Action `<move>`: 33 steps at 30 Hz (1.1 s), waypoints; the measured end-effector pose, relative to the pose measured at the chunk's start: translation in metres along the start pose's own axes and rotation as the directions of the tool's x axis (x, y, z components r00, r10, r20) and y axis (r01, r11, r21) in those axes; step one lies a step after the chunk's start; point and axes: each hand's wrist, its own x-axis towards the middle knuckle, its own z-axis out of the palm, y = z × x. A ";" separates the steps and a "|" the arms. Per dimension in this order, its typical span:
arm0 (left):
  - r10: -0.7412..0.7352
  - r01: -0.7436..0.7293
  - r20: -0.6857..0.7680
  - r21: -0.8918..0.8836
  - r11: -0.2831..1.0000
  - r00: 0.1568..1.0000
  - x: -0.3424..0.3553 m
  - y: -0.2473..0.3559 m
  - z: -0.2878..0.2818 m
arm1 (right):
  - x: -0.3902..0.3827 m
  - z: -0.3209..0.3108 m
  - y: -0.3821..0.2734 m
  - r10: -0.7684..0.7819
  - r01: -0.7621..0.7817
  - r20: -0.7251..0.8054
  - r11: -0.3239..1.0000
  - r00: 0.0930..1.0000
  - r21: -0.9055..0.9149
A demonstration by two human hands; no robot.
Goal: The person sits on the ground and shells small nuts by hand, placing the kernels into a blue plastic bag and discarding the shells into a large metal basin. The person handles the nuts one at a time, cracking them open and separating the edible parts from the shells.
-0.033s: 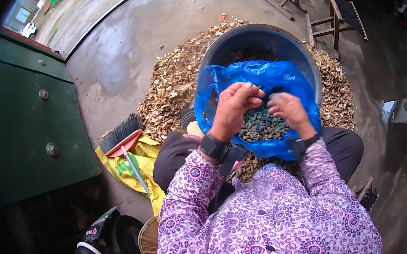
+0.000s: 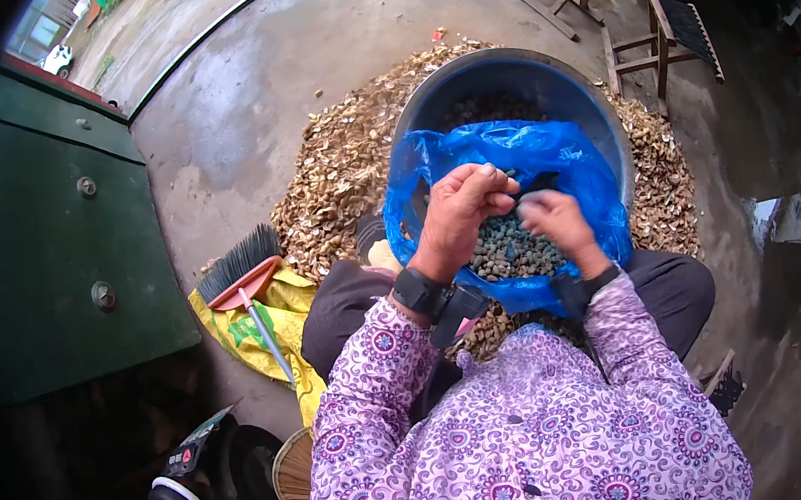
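Note:
My left hand (image 2: 463, 211) is closed in a pinch above an open blue plastic bag (image 2: 561, 143). What its fingertips hold is too small to make out. Close by on the right, my right hand (image 2: 558, 222) hangs over the bag with curled fingers smeared by motion. A small gap shows between the two hands. Inside the bag lies a heap of small round grey-brown pieces (image 2: 512, 255), like nuts or seeds, some tinted blue. The bag is spread within and over the near rim of a large round metal basin (image 2: 609, 118), which has more dark pieces at its far side.
Broken brown shells (image 2: 342, 168) are heaped on the floor around the basin. To the left lie a broom (image 2: 244, 280) and a yellow sack (image 2: 232, 330), near a dark green metal panel (image 2: 54, 240). Wooden folding stools (image 2: 661, 42) stand at the far right. A wicker item (image 2: 293, 472) sits lower left.
My right hand has shifted slightly left and down, closer to my left hand. The left hand stays almost where it was.

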 end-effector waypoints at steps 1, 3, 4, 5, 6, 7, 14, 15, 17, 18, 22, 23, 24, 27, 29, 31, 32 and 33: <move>0.006 -0.006 -0.010 0.002 1.000 1.000 0.000 -0.001 -0.002 | 0.001 0.013 0.003 -0.165 0.154 -0.021 0.956 0.986 -0.250; 0.001 -0.002 -0.012 -0.023 1.000 1.000 -0.002 -0.001 -0.004 | 0.004 0.030 0.014 -0.323 0.288 0.010 0.829 0.946 -0.480; 0.001 -0.002 -0.020 -0.024 1.000 1.000 -0.003 -0.002 -0.004 | 0.006 0.036 0.020 -0.313 0.299 0.038 0.854 0.949 -0.426; -0.006 0.006 -0.024 -0.019 1.000 1.000 -0.003 -0.003 -0.004 | 0.008 0.042 0.025 -0.304 0.307 0.066 0.877 0.950 -0.369; -0.014 0.014 -0.029 -0.014 1.000 0.999 -0.004 -0.004 -0.004 | 0.010 0.047 0.029 -0.302 0.307 0.073 0.878 0.951 -0.366; -0.021 0.020 -0.031 -0.013 1.000 0.999 -0.005 -0.003 -0.005 | 0.012 0.053 0.031 -0.300 0.312 0.095 0.860 0.949 -0.404; -0.018 0.019 -0.052 0.026 0.999 0.998 -0.007 -0.005 -0.010 | 0.005 0.061 0.023 -0.235 0.271 0.134 0.809 0.963 -0.522; -0.027 0.029 -0.056 0.037 0.999 0.998 -0.006 -0.005 -0.009 | 0.004 0.059 0.022 -0.187 0.233 0.140 0.812 0.972 -0.535; -0.036 0.039 -0.057 0.050 0.998 0.998 -0.006 -0.005 -0.006 | 0.005 0.055 0.034 -0.220 0.282 0.177 0.788 0.959 -0.548; -0.048 0.051 -0.055 0.061 0.997 0.997 -0.005 -0.005 -0.004 | 0.005 0.053 0.040 -0.249 0.329 0.216 0.763 0.944 -0.557; -0.051 0.058 -0.048 0.144 0.988 0.998 -0.005 -0.011 -0.003 | 0.007 0.064 0.042 -0.238 0.298 0.180 0.776 0.955 -0.556; -0.052 0.058 -0.045 0.146 0.988 0.998 -0.004 -0.011 -0.002 | 0.009 0.067 0.048 -0.271 0.300 0.136 0.789 0.953 -0.537; -0.056 0.062 -0.039 0.172 0.983 0.998 -0.005 -0.011 -0.001 | 0.012 0.069 0.053 -0.302 0.304 0.091 0.801 0.949 -0.516; -0.059 0.067 -0.046 0.191 0.979 0.997 -0.006 -0.010 -0.003 | 0.008 0.075 0.043 -0.255 0.247 0.065 0.798 0.965 -0.550; -0.057 0.065 -0.046 0.192 0.979 0.997 -0.005 -0.009 -0.001 | 0.012 0.075 0.050 -0.291 0.277 0.054 0.816 0.955 -0.508; -0.055 0.075 -0.081 0.265 0.961 0.995 -0.004 -0.009 -0.002 | 0.013 0.070 0.051 -0.330 0.308 0.034 0.830 0.943 -0.465; -0.055 0.073 -0.074 0.274 0.959 0.996 -0.004 -0.009 -0.003 | 0.012 0.066 0.049 -0.240 0.214 -0.011 0.882 0.971 -0.421; -0.043 0.085 -0.127 0.349 0.933 0.991 -0.003 -0.011 -0.005 | 0.011 0.062 0.046 -0.147 0.117 -0.054 0.922 0.988 -0.370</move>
